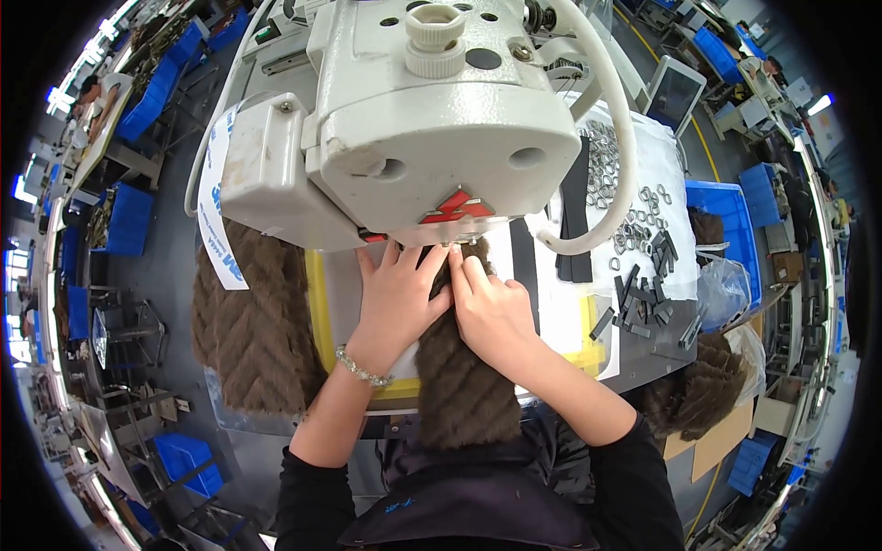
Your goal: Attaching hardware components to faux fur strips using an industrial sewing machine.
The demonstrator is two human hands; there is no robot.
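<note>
A brown fur strip runs from under the head of a white industrial sewing machine toward my lap and hangs over the table's near edge. My left hand lies with spread fingers along the strip's left side, its thumb touching the fur. A beaded bracelet circles that wrist. From the other side my right hand grips the strip's edge, index finger stretched forward and the other fingers curled. The fingertips of both hands reach beneath the machine head, which hides the needle and the strip's far end.
A larger brown fur pile lies on the left. To the right are black strips, metal rings, short black pieces and a blue crate. More fur sits low at right. Yellow tape borders the work plate.
</note>
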